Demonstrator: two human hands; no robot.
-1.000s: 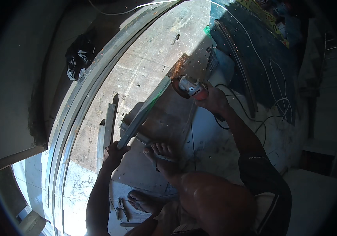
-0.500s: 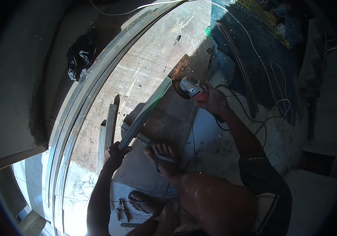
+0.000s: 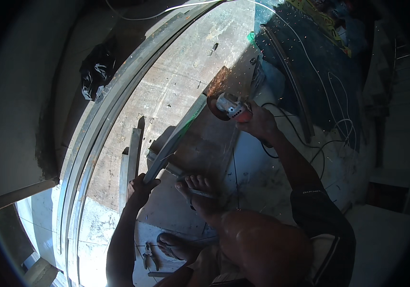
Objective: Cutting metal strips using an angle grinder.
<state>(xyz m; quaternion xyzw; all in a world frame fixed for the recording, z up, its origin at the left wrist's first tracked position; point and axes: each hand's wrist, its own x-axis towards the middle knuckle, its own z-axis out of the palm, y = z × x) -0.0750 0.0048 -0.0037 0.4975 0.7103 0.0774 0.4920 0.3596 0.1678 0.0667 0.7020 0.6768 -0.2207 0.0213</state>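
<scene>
My right hand (image 3: 258,123) is closed round the body of an angle grinder (image 3: 233,108). The grinder's disc (image 3: 217,108) meets the far end of a metal bar (image 3: 176,136), and orange sparks (image 3: 218,80) spray away from that spot. Green marking shows along the bar's upper part. My left hand (image 3: 141,187) grips the near end of the bar, thumb across it. The bar slants up from left to right over a short metal piece (image 3: 172,168), beside my sandalled foot.
Long metal bars (image 3: 95,129) run along the left. Two short pieces (image 3: 134,148) lie by the left hand. Pliers (image 3: 149,256) rest near my other foot. A dark cord (image 3: 288,122) and a white cable (image 3: 305,48) trail at right. A black plastic bag (image 3: 97,69) lies far left.
The grinder has shifted very slightly left, its disc still at the bar's end. Sparks keep flying, with more scattered at the upper right. My left hand stays in place on the bar.
</scene>
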